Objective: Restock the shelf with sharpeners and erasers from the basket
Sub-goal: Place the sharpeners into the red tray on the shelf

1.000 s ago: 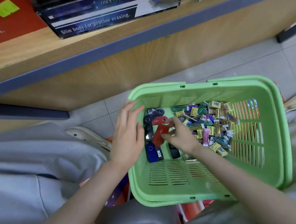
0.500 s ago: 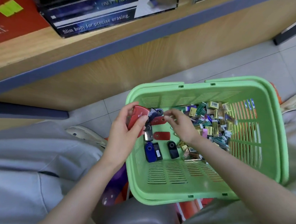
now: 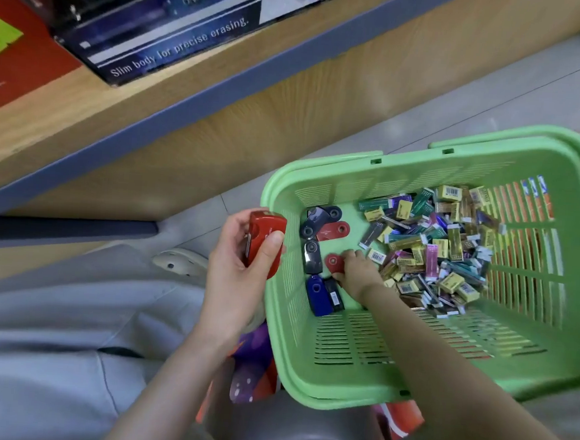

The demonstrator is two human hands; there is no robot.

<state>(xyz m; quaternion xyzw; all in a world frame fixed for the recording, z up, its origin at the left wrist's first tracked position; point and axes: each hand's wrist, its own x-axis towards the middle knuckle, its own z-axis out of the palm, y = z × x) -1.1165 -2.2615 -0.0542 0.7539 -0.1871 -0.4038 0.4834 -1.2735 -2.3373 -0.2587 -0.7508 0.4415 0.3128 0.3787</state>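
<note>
- Pale tiled shop floor, with grey trousers filling the near left corner.
- Close in at right, a green basket with slotted walls and base.
- Just outside its left rim, the left hand, thumb and fingers wrapped round a boxy red sharpener.
- Reaching down inside, the right hand, fingertips pinching a small red sharpener on the basket floor.
- Loose around it at the basket's left end: a blue sharpener, a black sharpener, a navy sharpener and a second flat red sharpener.
- Heaped over the right half, wrapped erasers in yellow, green, purple and pink.
- Beyond, a wooden shelf edged in grey-blue, carrying a dark display box lettered "Slim body for precise erasing" and, at far left, a red box.
</note>
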